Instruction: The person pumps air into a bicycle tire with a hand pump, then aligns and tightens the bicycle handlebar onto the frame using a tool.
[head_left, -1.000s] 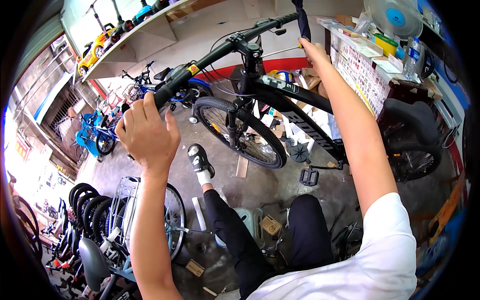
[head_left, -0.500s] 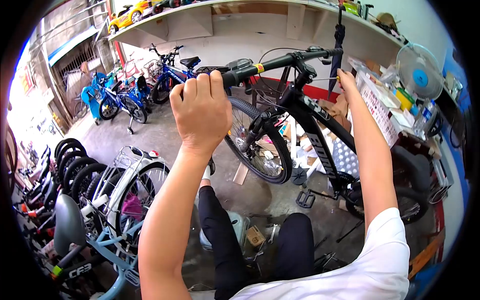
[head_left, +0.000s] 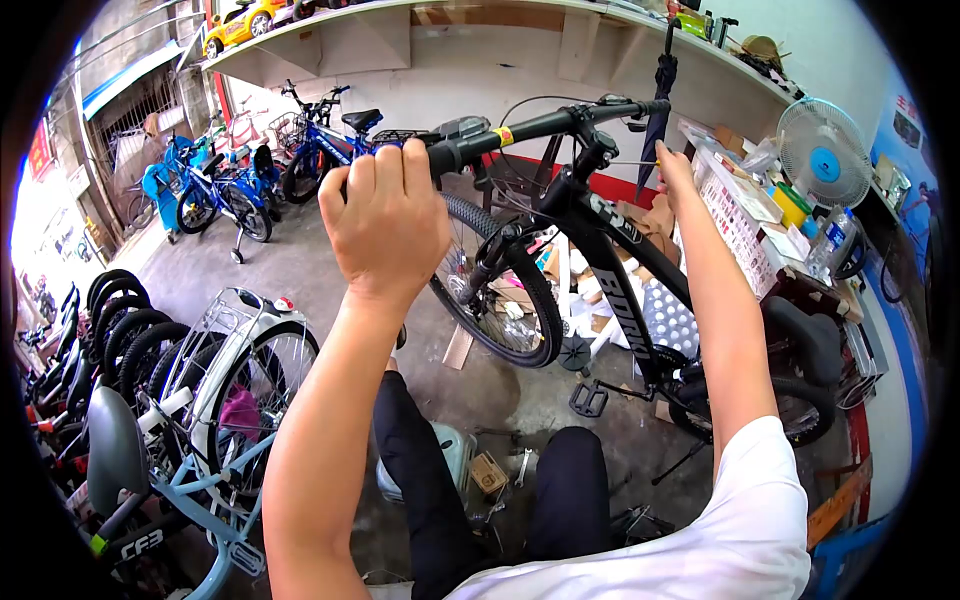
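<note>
My left hand [head_left: 385, 222] is closed around the near end of the black handlebar [head_left: 540, 132], covering its grip. The bar belongs to a black mountain bike [head_left: 620, 290] with pale lettering on its frame, standing in front of me with its front wheel [head_left: 500, 280] to the left. At the far side, my right hand [head_left: 675, 168] is closed on a thin-shafted tool [head_left: 636, 163], its handle mostly hidden in the fingers. The shaft points left toward the bike's stem [head_left: 596, 150]; whether its tip touches a bolt is too small to tell.
A light-blue bicycle [head_left: 200, 500] and a row of black tyres [head_left: 150, 340] crowd the left. Small blue bikes [head_left: 325, 145] stand behind. Cardboard scraps [head_left: 655, 215] lie beyond the frame. A wrench [head_left: 522, 467] and small box [head_left: 488, 472] lie by my legs. A fan [head_left: 825, 155] stands right.
The view has shifted slightly, so the scene sits a little further left. Both hands keep their holds, and the bike shows no clear movement of its own.
</note>
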